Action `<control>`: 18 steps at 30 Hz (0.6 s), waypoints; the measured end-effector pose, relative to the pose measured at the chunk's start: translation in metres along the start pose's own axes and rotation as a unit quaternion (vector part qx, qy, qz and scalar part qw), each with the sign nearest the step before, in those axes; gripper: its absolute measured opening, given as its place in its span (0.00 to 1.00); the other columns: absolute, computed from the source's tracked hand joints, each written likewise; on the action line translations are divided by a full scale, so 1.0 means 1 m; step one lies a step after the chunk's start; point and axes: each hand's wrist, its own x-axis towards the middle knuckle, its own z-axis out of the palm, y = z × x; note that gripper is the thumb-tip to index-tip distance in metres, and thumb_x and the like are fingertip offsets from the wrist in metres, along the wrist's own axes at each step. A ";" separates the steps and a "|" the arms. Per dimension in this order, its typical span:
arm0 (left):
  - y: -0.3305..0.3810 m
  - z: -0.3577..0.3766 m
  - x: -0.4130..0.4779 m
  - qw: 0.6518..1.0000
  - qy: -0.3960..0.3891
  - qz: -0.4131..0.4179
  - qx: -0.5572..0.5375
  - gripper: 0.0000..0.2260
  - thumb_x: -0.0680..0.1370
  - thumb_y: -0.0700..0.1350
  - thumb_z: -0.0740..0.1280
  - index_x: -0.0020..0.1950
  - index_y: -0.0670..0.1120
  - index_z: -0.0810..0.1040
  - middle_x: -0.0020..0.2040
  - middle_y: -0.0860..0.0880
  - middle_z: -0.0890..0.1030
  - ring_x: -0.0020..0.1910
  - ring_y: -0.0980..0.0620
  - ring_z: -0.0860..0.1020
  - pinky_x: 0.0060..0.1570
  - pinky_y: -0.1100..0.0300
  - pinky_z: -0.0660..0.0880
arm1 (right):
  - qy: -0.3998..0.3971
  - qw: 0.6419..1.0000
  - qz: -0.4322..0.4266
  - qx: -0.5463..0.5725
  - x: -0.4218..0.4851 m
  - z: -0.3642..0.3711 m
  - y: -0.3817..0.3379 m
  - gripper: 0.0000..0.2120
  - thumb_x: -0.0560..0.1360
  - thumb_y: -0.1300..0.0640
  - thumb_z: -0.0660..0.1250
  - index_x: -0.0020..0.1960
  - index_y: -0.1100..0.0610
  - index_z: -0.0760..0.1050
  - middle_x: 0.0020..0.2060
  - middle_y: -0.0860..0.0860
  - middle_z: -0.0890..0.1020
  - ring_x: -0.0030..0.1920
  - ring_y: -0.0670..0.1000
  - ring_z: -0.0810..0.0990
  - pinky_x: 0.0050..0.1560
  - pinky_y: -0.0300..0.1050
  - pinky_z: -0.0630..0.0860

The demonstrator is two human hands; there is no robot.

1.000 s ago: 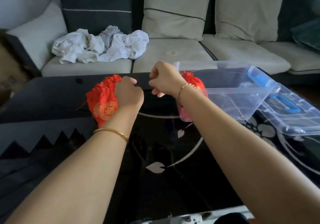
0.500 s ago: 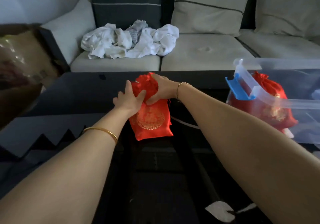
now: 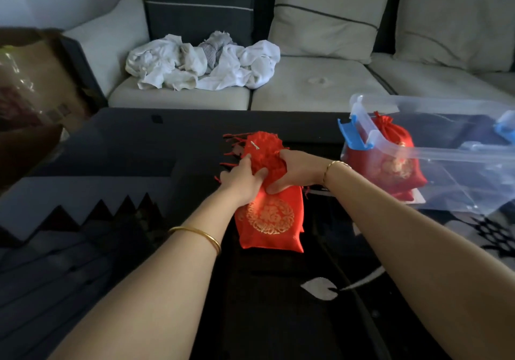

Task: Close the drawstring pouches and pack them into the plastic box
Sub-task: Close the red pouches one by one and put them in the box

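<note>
Head view: left hand point(image 3: 239, 177) and right hand point(image 3: 298, 170), fingers clamped round red pouch point(image 3: 269, 221) neck, fingertips hidden

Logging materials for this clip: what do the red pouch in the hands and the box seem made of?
Red pouch: probably satin-like fabric, glossy, creased, with a gold emblem, woven or printed. Box: clear, rigid plastic; a second pouch shows through its wall; blue clips.
</note>
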 end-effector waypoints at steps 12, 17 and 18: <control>0.029 0.027 -0.084 0.980 0.190 -0.024 -0.057 0.27 0.76 0.49 0.69 0.71 0.44 0.63 0.68 0.39 0.65 0.67 0.39 0.64 0.62 0.49 0.66 | 0.202 0.979 0.034 0.014 -0.111 0.025 0.018 0.33 0.70 0.51 0.72 0.70 0.58 0.63 0.64 0.58 0.68 0.64 0.57 0.71 0.62 0.51 0.71; 0.033 0.036 -0.094 0.978 0.189 -0.040 -0.086 0.18 0.77 0.47 0.67 0.65 0.45 0.70 0.64 0.41 0.69 0.63 0.41 0.70 0.57 0.50 0.71 | 0.274 0.958 0.087 0.014 -0.119 0.039 0.021 0.16 0.72 0.49 0.69 0.52 0.61 0.74 0.51 0.56 0.76 0.49 0.57 0.77 0.48 0.50 0.76; 0.033 0.036 -0.092 0.978 0.181 -0.036 -0.099 0.17 0.77 0.47 0.67 0.64 0.45 0.70 0.64 0.42 0.70 0.62 0.42 0.72 0.56 0.50 0.72 | 0.274 0.957 0.089 0.028 -0.118 0.039 0.020 0.15 0.73 0.51 0.69 0.50 0.62 0.75 0.48 0.56 0.78 0.47 0.57 0.78 0.45 0.49 0.76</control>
